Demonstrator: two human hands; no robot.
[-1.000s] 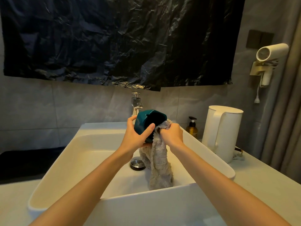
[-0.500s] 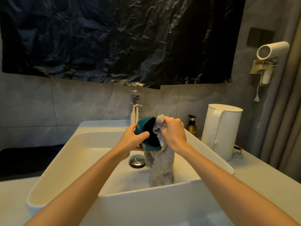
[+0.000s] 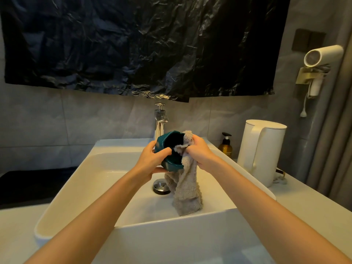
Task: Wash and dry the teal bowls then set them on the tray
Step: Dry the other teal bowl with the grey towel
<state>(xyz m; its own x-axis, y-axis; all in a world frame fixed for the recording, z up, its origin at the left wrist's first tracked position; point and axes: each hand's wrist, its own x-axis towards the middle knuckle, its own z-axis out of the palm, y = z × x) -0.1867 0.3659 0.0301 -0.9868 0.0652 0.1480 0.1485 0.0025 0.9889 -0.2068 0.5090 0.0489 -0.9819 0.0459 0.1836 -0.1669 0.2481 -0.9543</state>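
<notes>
Teal bowl first: the left hand hooks its thumb over the near rim and curls the other fingers under the wall, gripping the bowl in the air above the sink basin, just in front of the tap. The right hand is clenched on a bunch of grey cloth and pushes it into the bowl's mouth. The rest of the cloth hangs down into the basin beside the drain.

The worry, to my eye, is the grip. One hand holds a smooth, probably wet bowl, so a hard twist from the cloth hand could lever it loose onto the hard basin and chip it. The trailing cloth may also soak up any water lying below.

The bowl is tipped on its side, mouth facing the person's right and slightly toward them. It is squat and faceted, with no real long axis, and its rim-to-base line runs roughly level.
</notes>
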